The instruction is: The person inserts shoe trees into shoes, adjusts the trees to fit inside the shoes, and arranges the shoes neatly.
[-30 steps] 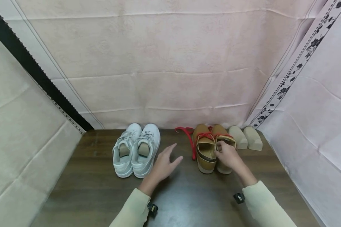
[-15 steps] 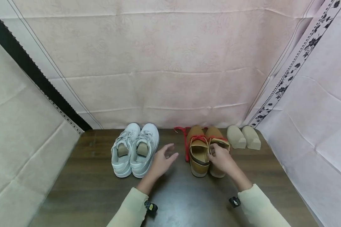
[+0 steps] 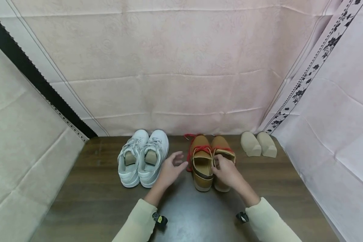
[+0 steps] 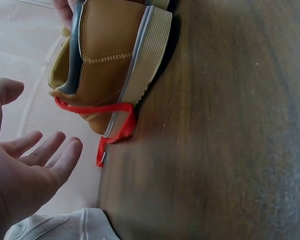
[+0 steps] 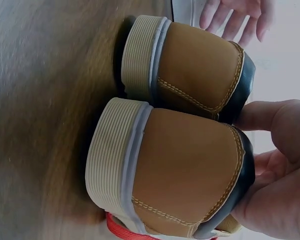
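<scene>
Dark wood-grain surface with white sneakers, red-laced brown shoes and two cream blocks on it.

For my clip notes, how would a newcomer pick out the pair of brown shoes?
Find the wooden surface in front of the pale cloth backdrop. On it, the pair of brown shoes stands between white sneakers and cream shoe inserts; only this pair has red laces.

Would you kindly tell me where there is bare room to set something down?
Brown wood lies bare left of the white lace-up sneakers, in front of the rounded cream blocks, and in the foreground between the pale sleeves. It is crowded between the sneakers and tan leather shoes, where the left hand and flat red lace are.
</scene>
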### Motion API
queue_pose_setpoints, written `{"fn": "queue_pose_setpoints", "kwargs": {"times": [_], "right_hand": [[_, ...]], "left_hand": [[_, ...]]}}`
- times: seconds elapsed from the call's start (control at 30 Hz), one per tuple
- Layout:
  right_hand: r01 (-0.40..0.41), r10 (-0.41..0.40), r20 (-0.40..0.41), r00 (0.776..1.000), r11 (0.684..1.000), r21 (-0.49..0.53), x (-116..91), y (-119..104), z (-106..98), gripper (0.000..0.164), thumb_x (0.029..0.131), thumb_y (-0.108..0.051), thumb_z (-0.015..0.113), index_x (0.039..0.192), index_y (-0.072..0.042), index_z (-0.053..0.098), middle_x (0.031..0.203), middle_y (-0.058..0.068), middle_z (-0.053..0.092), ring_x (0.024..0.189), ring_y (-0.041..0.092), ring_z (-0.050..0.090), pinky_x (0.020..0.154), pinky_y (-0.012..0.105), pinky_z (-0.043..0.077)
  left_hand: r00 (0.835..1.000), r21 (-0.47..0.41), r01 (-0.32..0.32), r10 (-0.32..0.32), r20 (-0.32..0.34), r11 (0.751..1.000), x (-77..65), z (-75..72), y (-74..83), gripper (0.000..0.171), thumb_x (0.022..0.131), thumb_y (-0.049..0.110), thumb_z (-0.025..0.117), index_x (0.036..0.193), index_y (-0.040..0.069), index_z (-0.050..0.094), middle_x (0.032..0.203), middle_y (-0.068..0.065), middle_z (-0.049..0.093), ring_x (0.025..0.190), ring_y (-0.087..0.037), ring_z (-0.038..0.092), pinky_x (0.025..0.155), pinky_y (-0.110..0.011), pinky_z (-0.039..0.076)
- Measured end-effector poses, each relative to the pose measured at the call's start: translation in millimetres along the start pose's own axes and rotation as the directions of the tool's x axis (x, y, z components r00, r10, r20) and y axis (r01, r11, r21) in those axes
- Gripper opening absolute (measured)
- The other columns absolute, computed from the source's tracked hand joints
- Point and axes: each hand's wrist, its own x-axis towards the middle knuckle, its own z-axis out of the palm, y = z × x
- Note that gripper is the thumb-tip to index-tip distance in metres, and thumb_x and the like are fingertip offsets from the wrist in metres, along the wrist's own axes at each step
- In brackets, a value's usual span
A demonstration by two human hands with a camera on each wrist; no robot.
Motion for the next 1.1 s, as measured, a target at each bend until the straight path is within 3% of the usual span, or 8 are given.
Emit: {"fn": "queue_pose_setpoints", "kwargs": {"times": [0.37, 0.57, 0.83, 1.1], "right_hand": [[0.019, -0.020, 0.007, 1.000, 1.000, 0.012, -1, -19, 14, 0.044, 0.097, -0.015, 0.070, 0.137, 0.000, 0.056, 0.108, 0.011, 0.071, 0.099, 0.023, 0.069, 0.076, 0.038, 0.058], [0.034, -0.034, 0.017, 0.999, 0.999, 0.006, -1, -31, 23, 0.042, 0.097, -0.015, 0.071, 0.135, -0.001, 0.057, 0.104, 0.009, 0.070, 0.093, 0.019, 0.067, 0.071, 0.034, 0.056], [0.080, -0.081, 0.048, 0.996, 0.997, 0.022, 0, -45, 35, 0.044, 0.098, -0.015, 0.070, 0.137, 0.000, 0.057, 0.108, 0.009, 0.069, 0.096, 0.020, 0.066, 0.073, 0.036, 0.057], [0.095, -0.095, 0.012, 0.995, 0.995, -0.005, -1, -46, 40, 0.047, 0.098, -0.019, 0.071, 0.138, 0.002, 0.057, 0.113, 0.013, 0.070, 0.100, 0.024, 0.067, 0.078, 0.040, 0.058]], "left_hand": [[0.999, -0.041, 0.010, -0.011, -0.041, 0.999, -8.5, -4.0, 0.8, 0.055, 0.092, 0.013, 0.076, 0.142, 0.001, 0.056, 0.136, -0.024, 0.063, 0.120, -0.040, 0.063, 0.098, -0.050, 0.056], [1.000, 0.012, 0.005, -0.005, -0.027, 1.000, -7.5, -4.4, -0.9, 0.064, 0.088, 0.014, 0.081, 0.144, 0.000, 0.054, 0.135, -0.020, 0.063, 0.118, -0.036, 0.064, 0.096, -0.050, 0.057], [0.995, 0.156, -0.009, 0.024, -0.095, 0.988, -4.5, -4.9, -6.8, 0.061, 0.087, 0.011, 0.082, 0.142, 0.003, 0.057, 0.124, -0.019, 0.065, 0.111, -0.032, 0.066, 0.093, -0.045, 0.059], [0.985, 0.160, -0.014, 0.040, -0.166, 0.987, -0.8, -3.2, -9.0, 0.047, 0.089, 0.005, 0.077, 0.134, 0.001, 0.063, 0.125, -0.019, 0.068, 0.109, -0.032, 0.070, 0.088, -0.040, 0.061]]}}
